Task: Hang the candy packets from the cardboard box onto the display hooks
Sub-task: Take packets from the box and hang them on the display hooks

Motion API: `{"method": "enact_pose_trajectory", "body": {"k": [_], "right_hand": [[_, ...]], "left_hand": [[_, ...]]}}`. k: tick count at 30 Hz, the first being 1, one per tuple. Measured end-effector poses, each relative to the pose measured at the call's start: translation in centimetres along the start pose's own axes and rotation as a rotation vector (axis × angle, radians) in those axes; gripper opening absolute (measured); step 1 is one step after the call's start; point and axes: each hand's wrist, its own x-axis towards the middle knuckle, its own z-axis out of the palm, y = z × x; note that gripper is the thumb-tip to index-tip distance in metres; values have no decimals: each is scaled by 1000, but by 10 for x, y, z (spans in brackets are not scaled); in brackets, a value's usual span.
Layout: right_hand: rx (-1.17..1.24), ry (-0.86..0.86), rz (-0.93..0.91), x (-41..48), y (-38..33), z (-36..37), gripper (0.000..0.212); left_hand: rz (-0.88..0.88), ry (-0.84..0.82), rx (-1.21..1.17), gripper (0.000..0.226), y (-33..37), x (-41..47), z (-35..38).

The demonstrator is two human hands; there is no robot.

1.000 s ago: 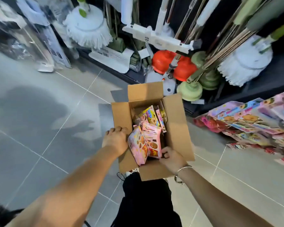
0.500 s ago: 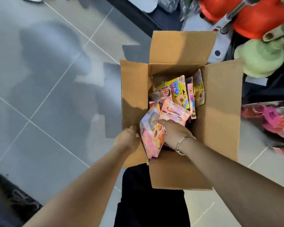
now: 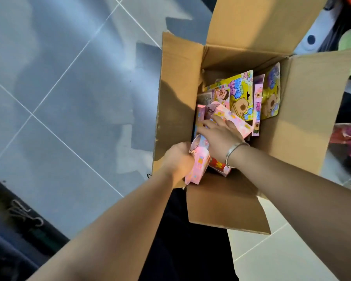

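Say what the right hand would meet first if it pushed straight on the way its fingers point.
Likely the upright pink packet just ahead of the right hand's fingers, then the cardboard box's left wall; depth is hard to judge. The left hand grips a second packet.

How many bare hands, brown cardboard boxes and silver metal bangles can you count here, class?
Bare hands: 2, left hand holding a pink candy packet, and right hand
Brown cardboard box: 1
Silver metal bangle: 1
Total: 4

Open brown box [image 3: 304, 118] on floor, flaps splayed; pink, yellow packets [image 3: 241, 94] inside, seemingly upright.
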Motion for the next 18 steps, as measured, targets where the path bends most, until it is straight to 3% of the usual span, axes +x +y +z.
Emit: {"method": "enact_pose_trajectory", "body": {"k": [5, 8, 12, 18], "right_hand": [[-16, 12, 23, -45, 15, -20, 41], [249, 3, 189, -80, 27, -37, 48], [784, 85, 374, -131, 41, -54, 69], [1097, 240, 458, -241, 51, -98, 37]], "left_hand": [[122, -90, 235, 22, 30, -21, -24], [228, -78, 241, 23, 60, -41, -41], [373, -97, 338, 26, 104, -74, -65], [556, -64, 571, 27, 182, -153, -106]]}}
